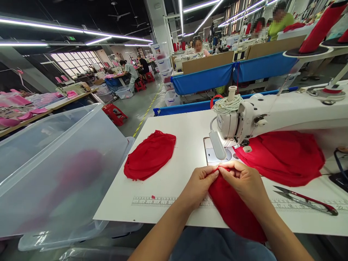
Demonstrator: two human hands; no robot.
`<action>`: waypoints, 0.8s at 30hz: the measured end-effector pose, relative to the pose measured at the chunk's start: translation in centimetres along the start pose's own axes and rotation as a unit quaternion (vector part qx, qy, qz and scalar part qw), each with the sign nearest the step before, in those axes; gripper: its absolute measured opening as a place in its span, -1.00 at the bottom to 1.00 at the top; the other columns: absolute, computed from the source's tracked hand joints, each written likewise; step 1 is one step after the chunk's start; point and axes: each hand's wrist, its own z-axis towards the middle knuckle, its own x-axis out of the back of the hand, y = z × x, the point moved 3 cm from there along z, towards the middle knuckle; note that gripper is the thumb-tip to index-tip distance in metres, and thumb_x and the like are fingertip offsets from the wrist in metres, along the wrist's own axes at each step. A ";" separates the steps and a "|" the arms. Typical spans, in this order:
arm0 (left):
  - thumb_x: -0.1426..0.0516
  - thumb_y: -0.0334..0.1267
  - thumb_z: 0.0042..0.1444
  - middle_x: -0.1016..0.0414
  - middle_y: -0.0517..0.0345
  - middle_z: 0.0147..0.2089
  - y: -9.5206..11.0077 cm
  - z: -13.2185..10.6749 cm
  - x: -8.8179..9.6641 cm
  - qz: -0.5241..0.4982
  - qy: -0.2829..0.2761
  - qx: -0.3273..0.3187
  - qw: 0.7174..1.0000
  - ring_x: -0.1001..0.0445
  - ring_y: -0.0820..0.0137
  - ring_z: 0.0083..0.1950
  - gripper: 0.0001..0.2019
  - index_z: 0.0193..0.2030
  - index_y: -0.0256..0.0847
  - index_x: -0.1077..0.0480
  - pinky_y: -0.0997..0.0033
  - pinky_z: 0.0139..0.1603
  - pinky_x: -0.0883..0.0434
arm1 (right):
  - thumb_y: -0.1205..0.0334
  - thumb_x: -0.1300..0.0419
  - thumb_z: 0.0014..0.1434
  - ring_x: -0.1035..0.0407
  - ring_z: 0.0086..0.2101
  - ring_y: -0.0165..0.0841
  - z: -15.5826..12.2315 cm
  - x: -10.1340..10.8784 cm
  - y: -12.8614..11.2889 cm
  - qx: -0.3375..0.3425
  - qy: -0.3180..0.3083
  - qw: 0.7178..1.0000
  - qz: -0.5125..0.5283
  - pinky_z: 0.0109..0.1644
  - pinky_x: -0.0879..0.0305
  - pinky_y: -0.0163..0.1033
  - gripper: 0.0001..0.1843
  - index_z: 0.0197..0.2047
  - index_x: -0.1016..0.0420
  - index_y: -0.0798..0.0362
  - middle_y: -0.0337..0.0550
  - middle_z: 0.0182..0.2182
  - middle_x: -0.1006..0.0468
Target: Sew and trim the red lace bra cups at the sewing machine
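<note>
Left hand (199,183) and right hand (243,181) pinch the red fabric (231,212), sewing machine (236,119) at twelve o'clock: a slipping fold could drag fingertips underneath.

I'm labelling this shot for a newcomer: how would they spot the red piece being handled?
Find the white sewing machine on the table. In front of its needle, the left hand and right hand pinch the top edge of a red fabric piece that drapes over the table's near edge. The red heap under the machine arm and the red stack further left lie untouched.
</note>
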 end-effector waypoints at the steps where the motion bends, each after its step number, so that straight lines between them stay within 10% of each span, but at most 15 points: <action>1: -0.26 0.00 0.06 -0.56 0.08 -0.34 -0.1 0.0 0.0 0.001 0.001 -0.001 1.000 -0.42 0.40 -0.33 -0.68 -0.25 -0.24 -0.61 0.49 -0.24 -0.30 | -0.06 -0.16 -0.03 -0.27 -0.50 -0.32 0.0 0.0 0.0 -0.003 0.007 1.000 -0.007 -0.43 -0.21 -0.25 -0.67 -0.41 -0.55 0.04 -0.17 -0.56 -0.46; 15: -0.37 -0.09 -0.08 -0.58 0.07 -0.32 -0.6 0.2 1.8 -0.141 0.061 0.037 0.987 -0.50 0.36 -0.23 -0.66 -0.23 -0.30 -0.56 0.49 -0.19 -0.34 | -0.12 -0.08 0.10 -0.29 -0.61 -0.38 -3.5 5.3 3.4 -0.041 0.155 0.979 -0.124 -0.50 -0.21 -0.28 -0.59 -0.15 -0.51 -0.04 -0.27 -0.57 -0.46; 24: -0.42 -0.22 -0.15 -0.56 0.04 -0.37 -1.2 0.7 0.9 -0.178 0.050 0.057 0.981 -0.49 0.37 -0.29 -0.69 -0.32 -0.37 -0.52 0.41 -0.14 -0.37 | -0.32 0.03 0.06 -0.46 -0.28 -0.17 -4.0 5.0 5.3 -0.024 0.041 0.956 -0.290 -0.40 -0.29 -0.17 -0.49 -0.31 -0.48 -0.10 -0.13 -0.24 -0.57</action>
